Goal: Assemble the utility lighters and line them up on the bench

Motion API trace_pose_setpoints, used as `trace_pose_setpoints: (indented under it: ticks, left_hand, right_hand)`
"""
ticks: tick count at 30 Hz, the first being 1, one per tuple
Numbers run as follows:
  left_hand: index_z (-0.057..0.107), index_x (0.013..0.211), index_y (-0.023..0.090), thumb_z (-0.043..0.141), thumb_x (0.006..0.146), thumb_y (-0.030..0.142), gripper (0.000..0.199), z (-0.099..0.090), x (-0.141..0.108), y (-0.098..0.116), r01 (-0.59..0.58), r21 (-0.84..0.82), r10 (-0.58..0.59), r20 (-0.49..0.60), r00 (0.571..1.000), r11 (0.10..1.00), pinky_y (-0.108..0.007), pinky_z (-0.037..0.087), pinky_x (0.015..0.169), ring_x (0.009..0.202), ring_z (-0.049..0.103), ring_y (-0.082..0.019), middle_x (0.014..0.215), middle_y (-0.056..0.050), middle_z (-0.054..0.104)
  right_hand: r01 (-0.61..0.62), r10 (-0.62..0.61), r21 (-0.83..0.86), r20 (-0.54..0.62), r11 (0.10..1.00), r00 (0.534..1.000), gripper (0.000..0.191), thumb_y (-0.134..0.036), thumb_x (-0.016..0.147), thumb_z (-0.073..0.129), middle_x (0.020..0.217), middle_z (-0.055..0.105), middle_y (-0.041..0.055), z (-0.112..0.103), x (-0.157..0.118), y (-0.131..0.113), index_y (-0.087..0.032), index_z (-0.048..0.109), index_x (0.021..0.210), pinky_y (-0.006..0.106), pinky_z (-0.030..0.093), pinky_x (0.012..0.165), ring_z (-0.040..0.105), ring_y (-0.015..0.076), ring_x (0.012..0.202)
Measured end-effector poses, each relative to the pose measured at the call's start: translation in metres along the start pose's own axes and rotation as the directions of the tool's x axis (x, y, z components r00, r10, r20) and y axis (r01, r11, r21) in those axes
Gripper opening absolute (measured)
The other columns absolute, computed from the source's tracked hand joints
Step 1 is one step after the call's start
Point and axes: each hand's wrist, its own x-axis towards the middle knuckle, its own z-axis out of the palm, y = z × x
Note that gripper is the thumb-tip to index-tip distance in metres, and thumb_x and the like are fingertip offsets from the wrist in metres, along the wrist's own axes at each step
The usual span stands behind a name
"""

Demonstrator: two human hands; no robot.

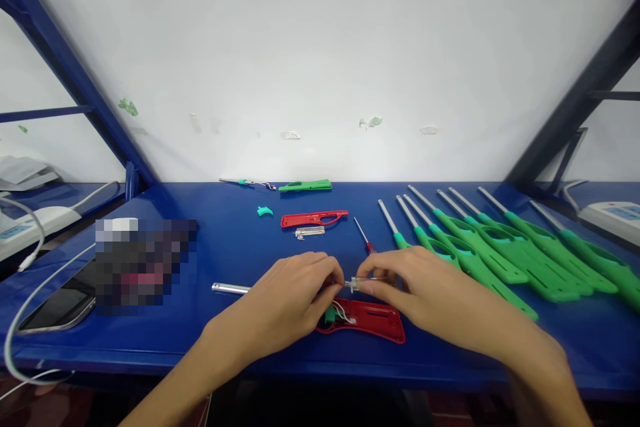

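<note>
Near the table's front edge lies an open red lighter shell (377, 321) with white wires and a green part inside. A metal tube (230, 288) sticks out to its left, partly behind my left hand (295, 290). That hand pinches something small, mostly hidden by its fingers, at the tip of a clear fuel tank. My right hand (407, 283) grips this clear tank (356, 283) just above the shell. Behind the hands lie a red shell half (313, 219), another clear tank (311, 231) and a red-handled screwdriver (369, 245).
Several green lighters (493, 253) lie side by side at the right. A green shell (306, 185), a metal tube with wires (245, 182) and a green trigger (265, 211) lie farther back. A phone (63, 307) and white cable are at the left.
</note>
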Motion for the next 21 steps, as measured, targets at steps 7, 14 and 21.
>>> trace_pose_setpoints:
  ticks: [7, 14, 21]
  left_hand:
    - [0.067, 0.102, 0.022, 0.060, 0.106, 0.014, 0.012, -0.002, 0.001, 0.002, 0.031, -0.010, -0.031, -0.002, 1.000, 0.999, -0.031, 0.043, 0.077, 0.082, 0.064, -0.019, 0.095, 0.002, 0.072]
    - [0.067, 0.099, 0.022, 0.059, 0.107, 0.015, 0.013, -0.003, 0.000, 0.003, 0.016, -0.023, -0.016, 0.005, 1.000, 1.000, -0.029, 0.042, 0.074, 0.079, 0.064, -0.017, 0.092, 0.003, 0.072]
    - [0.065, 0.099, 0.022, 0.060, 0.107, 0.014, 0.013, -0.003, 0.000, 0.003, 0.004, -0.032, -0.004, 0.000, 1.000, 0.999, -0.029, 0.041, 0.073, 0.078, 0.063, -0.016, 0.093, 0.003, 0.071]
  right_hand:
    - [-0.035, 0.032, -0.102, -0.028, 0.994, 0.999, 0.049, -0.047, 0.115, 0.038, 0.092, 0.079, 0.0008, 0.007, -0.001, 0.006, -0.028, 0.075, 0.089, 0.038, 0.037, 0.077, 0.066, 0.0245, 0.087]
    - [-0.028, 0.026, -0.133, -0.014, 0.991, 1.000, 0.049, -0.046, 0.116, 0.035, 0.090, 0.078, 0.0003, 0.011, 0.003, 0.010, -0.028, 0.075, 0.092, 0.039, 0.034, 0.076, 0.063, 0.0247, 0.085]
    - [-0.022, 0.021, -0.151, -0.013, 0.988, 1.000, 0.048, -0.045, 0.116, 0.035, 0.095, 0.079, 0.0004, 0.012, 0.003, 0.015, -0.029, 0.076, 0.097, 0.039, 0.036, 0.079, 0.065, 0.0253, 0.090]
